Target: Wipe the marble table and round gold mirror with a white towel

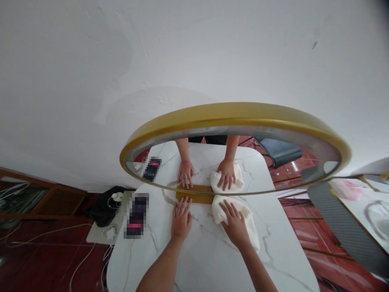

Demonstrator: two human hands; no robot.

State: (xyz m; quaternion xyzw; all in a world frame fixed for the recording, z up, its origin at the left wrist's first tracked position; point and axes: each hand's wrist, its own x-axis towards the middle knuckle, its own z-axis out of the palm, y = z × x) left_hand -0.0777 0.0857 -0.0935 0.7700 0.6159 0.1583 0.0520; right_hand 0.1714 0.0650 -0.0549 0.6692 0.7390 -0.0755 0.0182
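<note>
A round mirror with a gold frame [243,111] stands on the marble-patterned table [206,259], on a gold base [197,197]. My left hand [181,219] lies with its fingers spread at the left part of the base, fingertips touching it. Under my right hand [235,223] is a white cloth [251,223], bunched on the table just right of the base; the fingers lie apart and flat on top of it. Both hands, the cloth and the base also show as reflections in the mirror.
A dark, blurred-out device [136,215] lies at the table's left edge. Cables, a black bag [105,207] and a wooden shelf [57,200] are at the left. On the right stand a grey chair [343,219] and another white table [364,202]. A wall rises behind.
</note>
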